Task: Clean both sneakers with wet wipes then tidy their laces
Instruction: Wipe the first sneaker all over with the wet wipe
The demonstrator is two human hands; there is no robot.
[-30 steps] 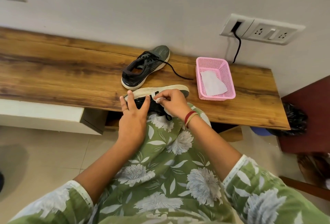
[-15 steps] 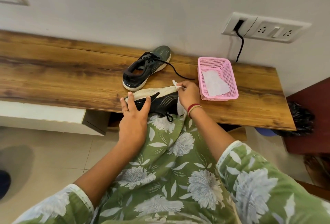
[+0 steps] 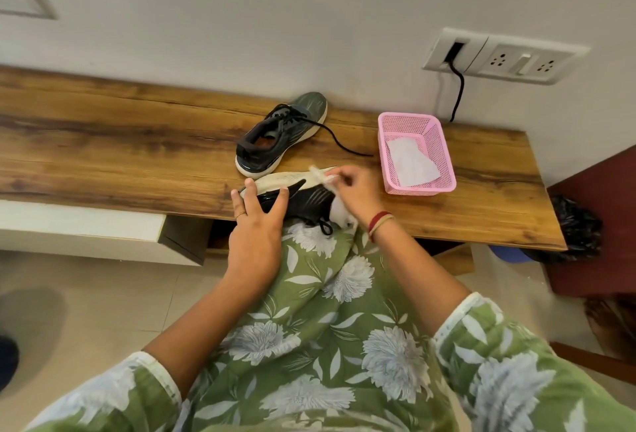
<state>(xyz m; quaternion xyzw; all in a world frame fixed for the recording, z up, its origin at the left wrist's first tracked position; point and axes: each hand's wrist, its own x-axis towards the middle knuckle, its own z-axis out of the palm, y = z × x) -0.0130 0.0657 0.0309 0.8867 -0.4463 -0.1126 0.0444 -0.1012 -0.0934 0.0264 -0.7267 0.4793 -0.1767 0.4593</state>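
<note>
Black sneaker (image 3: 303, 192) lies on its side at the bench's (image 3: 137, 142) near edge. Left hand (image 3: 256, 225), fingers spread, steadies it; right hand (image 3: 356, 191) pinches a wet wipe (image 3: 320, 175) at the sole. Second sneaker (image 3: 280, 135) stands behind, lace trailing: cleaning apparently underway, laces outstanding.

wooden bench (image 3: 137, 142) carries grey sneaker (image 3: 292, 129), pink basket (image 3: 420, 188) near it.

One head-worn, wide-angle view looks forward and steeply down, close over both hands, onto the long brown wood-grain worktop (image 3: 120, 142) set against the white wall (image 3: 275, 12).
</note>
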